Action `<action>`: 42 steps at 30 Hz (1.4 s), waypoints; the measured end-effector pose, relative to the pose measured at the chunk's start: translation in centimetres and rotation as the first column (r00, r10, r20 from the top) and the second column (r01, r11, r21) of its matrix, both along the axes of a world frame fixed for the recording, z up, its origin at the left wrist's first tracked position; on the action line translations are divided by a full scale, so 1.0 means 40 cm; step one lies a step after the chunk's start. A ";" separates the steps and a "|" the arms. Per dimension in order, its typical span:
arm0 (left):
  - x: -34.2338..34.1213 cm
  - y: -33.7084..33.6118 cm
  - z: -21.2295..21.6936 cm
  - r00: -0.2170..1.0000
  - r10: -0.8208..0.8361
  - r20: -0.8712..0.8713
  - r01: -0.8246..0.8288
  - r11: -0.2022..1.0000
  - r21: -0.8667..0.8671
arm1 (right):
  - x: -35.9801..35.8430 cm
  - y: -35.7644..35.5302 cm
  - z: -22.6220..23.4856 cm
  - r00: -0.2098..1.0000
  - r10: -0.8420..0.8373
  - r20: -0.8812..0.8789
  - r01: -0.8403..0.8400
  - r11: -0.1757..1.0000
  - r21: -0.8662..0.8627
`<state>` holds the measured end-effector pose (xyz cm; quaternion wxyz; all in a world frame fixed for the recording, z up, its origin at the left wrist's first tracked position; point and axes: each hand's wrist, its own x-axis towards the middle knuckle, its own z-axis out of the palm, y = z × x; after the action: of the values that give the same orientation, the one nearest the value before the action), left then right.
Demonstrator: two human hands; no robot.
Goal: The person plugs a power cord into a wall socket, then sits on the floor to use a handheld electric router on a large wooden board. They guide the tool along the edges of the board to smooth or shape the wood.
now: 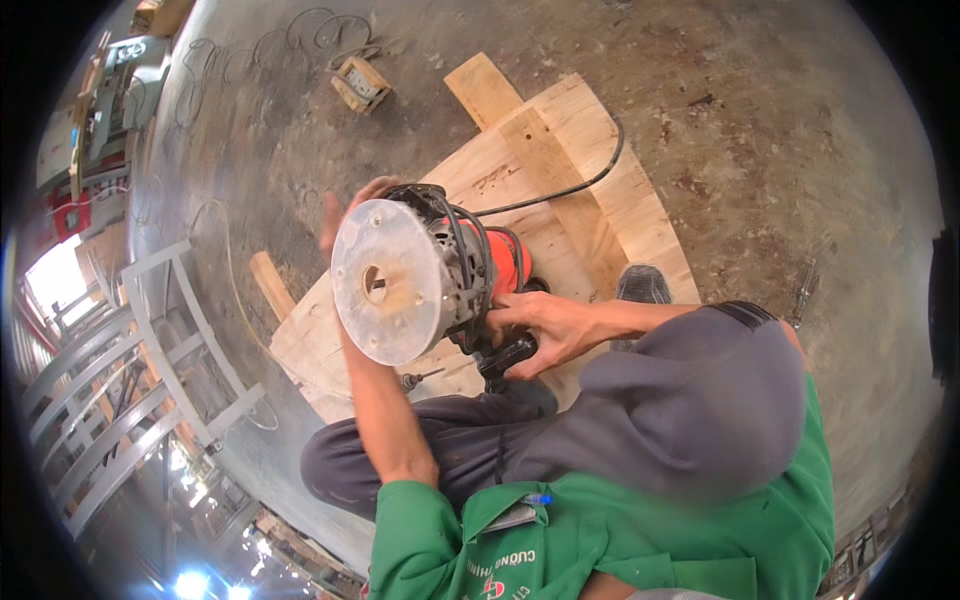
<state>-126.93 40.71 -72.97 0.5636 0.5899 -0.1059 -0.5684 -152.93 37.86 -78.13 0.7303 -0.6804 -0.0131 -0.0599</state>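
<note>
A router (475, 265) with a red motor housing, black body and round translucent base plate (390, 285) is tilted on its side above plywood, its base facing left and up. My right hand (555, 330) grips it near the black side handle (508, 357). My left hand (372, 192) is at the far-left edge of the base plate; the plate hides most of it, and the visible fingers are smeared by motion. A black cord (560, 192) runs from the router over the boards. A small tool with a thin metal shaft (418, 380) lies on the plywood below the base plate.
Plywood (640, 195) with a plank (560, 180) across it lies on the concrete floor before me. A wooden socket box (360, 84) with a coiled cable stands farther off. Grey metal frames (195, 340) are at left. My shoe (643, 284) is on the board's right side.
</note>
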 end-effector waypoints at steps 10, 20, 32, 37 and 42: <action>0.009 0.175 0.132 0.798 -0.206 0.566 -0.224 0.771 0.597 | 0.038 0.041 -0.019 0.993 -0.033 0.112 0.034 0.999 0.001; 0.000 0.234 0.062 0.692 -0.015 0.722 -0.322 0.888 0.327 | 0.131 -0.170 -0.257 0.928 -0.367 0.065 0.361 0.843 -0.399; -0.039 0.133 0.103 0.576 -0.215 0.789 -0.069 0.948 0.309 | 0.357 -0.366 -0.293 0.910 -0.395 -0.124 0.381 0.916 -0.124; -0.031 0.141 0.104 0.582 -0.187 0.792 -0.087 0.954 0.289 | 0.211 -0.453 0.065 0.965 -0.247 -0.087 0.249 0.968 0.016; 0.002 0.151 0.077 0.600 -0.183 0.779 -0.131 0.938 0.321 | -0.065 -0.491 0.069 0.728 -0.652 -0.212 0.581 0.751 -0.314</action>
<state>-126.87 46.74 -69.89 0.3351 0.8688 -0.2538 -0.2618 -155.53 18.21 -75.38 0.5786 -0.7244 0.3222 -0.1914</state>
